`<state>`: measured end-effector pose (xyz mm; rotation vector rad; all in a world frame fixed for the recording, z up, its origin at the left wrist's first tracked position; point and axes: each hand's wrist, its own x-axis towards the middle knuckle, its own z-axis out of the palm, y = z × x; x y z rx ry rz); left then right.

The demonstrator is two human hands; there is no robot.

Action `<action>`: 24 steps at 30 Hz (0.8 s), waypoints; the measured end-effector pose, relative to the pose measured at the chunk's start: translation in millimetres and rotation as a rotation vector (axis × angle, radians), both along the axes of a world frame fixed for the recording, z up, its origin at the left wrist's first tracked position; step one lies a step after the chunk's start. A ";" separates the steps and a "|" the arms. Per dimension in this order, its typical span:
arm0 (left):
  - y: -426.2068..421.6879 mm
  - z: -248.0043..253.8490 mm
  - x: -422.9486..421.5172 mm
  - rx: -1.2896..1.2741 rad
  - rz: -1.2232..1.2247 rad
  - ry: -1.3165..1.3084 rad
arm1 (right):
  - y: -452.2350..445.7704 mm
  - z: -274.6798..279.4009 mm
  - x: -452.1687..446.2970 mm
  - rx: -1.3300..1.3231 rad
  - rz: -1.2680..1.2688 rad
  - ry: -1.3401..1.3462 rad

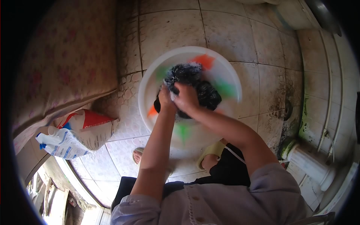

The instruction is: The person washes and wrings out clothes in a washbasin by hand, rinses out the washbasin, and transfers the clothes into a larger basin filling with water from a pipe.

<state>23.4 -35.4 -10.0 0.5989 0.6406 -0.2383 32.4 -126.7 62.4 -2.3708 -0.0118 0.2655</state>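
A wide white basin (234,84) with orange and green patches stands on the tiled floor in front of me. Wet black cloth (208,95) lies bunched inside it, with white suds on its upper part. My left hand (165,98) is closed on the cloth near the basin's middle. Right beside it, my right hand (185,96) grips the same cloth, its fingers curled and a little blurred. The two hands almost touch. Part of the cloth is hidden under my hands and forearms.
On the left, a white bottle (62,142) stands against a red and white bag (93,127). A flowered cloth cover (71,48) hangs beyond them. A white pipe (309,167) lies at the right by the stained wall. My feet are just below the basin.
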 end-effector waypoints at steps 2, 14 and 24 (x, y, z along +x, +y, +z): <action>-14.0 43.0 9.0 0.253 -0.064 0.233 | -6.4 -4.6 34.3 0.034 -0.081 -0.027; 3.4 4.6 -15.5 0.467 -0.081 0.268 | -26.4 -32.2 40.3 -0.249 -0.011 0.035; -11.9 10.8 -13.8 -0.274 -0.129 -0.196 | 5.9 10.1 24.6 -0.023 -0.401 -0.075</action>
